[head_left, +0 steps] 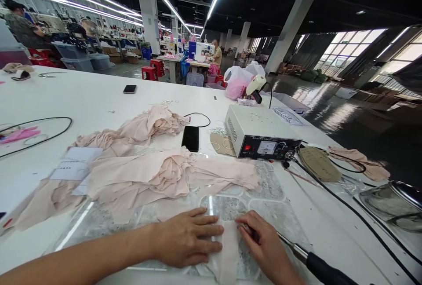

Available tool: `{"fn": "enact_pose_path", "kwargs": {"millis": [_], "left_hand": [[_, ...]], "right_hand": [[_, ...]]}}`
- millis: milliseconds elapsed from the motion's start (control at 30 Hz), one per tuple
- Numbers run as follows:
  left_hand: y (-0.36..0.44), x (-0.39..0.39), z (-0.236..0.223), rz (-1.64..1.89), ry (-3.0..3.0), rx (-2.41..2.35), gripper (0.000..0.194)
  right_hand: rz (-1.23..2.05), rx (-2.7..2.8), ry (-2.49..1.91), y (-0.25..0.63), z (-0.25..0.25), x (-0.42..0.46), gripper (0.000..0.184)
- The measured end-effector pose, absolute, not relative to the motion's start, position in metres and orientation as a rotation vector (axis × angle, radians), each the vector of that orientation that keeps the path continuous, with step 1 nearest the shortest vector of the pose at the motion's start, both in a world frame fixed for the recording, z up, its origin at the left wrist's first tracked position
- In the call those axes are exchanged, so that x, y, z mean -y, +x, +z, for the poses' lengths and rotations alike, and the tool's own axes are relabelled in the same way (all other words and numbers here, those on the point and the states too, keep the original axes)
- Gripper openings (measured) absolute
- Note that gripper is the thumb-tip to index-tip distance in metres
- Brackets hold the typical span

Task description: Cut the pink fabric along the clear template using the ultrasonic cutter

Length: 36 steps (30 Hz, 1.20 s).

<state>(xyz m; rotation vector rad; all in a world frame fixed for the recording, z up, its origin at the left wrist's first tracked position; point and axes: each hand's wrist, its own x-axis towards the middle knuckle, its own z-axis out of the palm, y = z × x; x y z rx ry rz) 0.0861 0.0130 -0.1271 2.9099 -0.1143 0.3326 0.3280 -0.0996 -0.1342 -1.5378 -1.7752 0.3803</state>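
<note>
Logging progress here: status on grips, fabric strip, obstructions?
Left grip open at fabric strip; right grip closed on tool. Strip between grips; fabric pile just beyond.

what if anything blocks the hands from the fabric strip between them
Nothing visible: the left hand rests at one edge of the fabric strip; the right hand, holding a tool, is beside the other.

I can read no text with certainty. Pale characters head the black front panel (267,147) of the grey box (263,120); I find the white slip's (76,162) printed lines illegible.
</note>
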Motion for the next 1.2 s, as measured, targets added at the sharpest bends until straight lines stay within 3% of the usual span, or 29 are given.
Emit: {"fn": "enact_pose_path", "kwargs": {"millis": [400, 800, 1200], "left_hand": [[0.087, -0.013, -0.129, 0.37, 2.873, 0.124, 0.031], [0.08, -0.02, -0.122, 0.336, 2.912, 0.18, 0.028], [0.129, -0.018, -0.111, 0.508, 2.919, 0.273, 0.025]], "right_hand": [[0.611, 1.613, -1.68, 0.332, -0.132, 0.1, 0.025], [0.098, 1.47, -1.868, 0.333, -0.156, 0.108, 0.015], [-0.421, 1.596, -1.582, 0.335, -0.161, 0.146, 0.017]]}}
